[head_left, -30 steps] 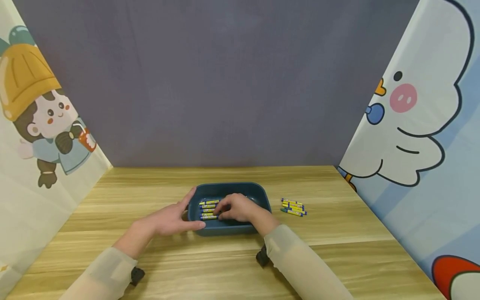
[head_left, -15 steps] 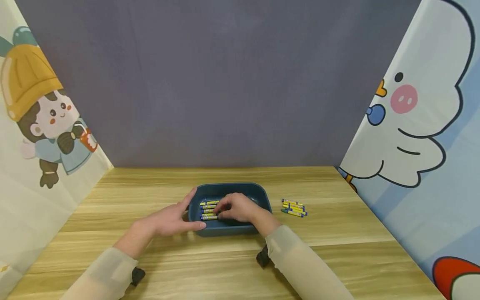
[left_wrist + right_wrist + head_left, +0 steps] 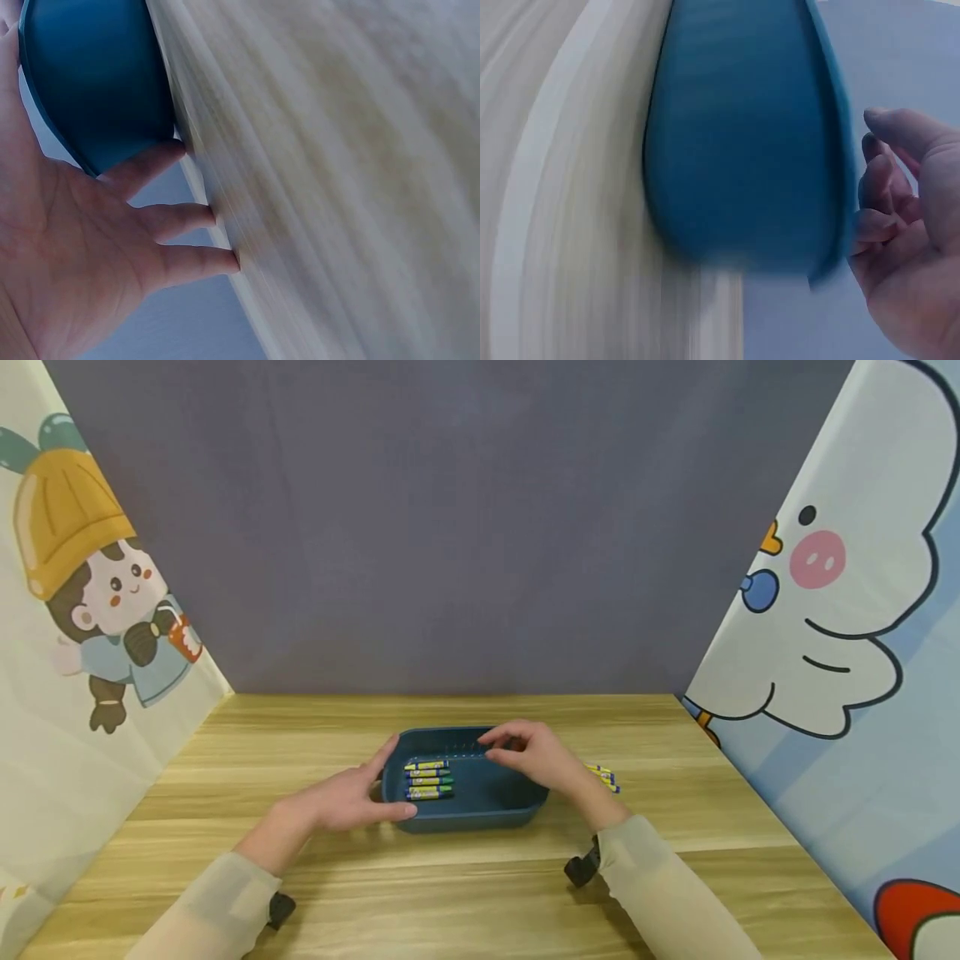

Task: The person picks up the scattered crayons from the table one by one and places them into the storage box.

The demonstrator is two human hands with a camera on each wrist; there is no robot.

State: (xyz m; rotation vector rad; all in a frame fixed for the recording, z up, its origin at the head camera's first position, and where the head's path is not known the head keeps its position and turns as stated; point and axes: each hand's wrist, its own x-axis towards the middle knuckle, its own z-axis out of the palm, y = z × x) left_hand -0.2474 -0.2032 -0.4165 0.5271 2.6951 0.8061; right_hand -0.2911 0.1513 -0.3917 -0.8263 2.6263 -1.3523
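Note:
A dark blue rectangular bin [image 3: 465,820] stands on the table, with several yellow-wrapped crayons [image 3: 428,782] lying side by side at its left end. My left hand [image 3: 341,799] spreads around that end, its thumb at the front rim and another finger at the back corner. In the left wrist view, its fingers [image 3: 199,260] look straight and some touch the tabletop. Over the bin's right part hovers my right hand [image 3: 536,756], with nothing visible between its fingertips. More crayons [image 3: 606,778] lie right of the bin, partly hidden by the right hand and wrist.
The wooden table [image 3: 360,885] ends at a grey back panel [image 3: 457,527]. Cartoon-printed panels flank it on the left [image 3: 45,718] and right [image 3: 847,610]. Each wrist carries a small black device.
My right hand has risen from the crayons in the bin and moved right, uncovering their green and dark tips. My left hand keeps its place at the bin's left end.

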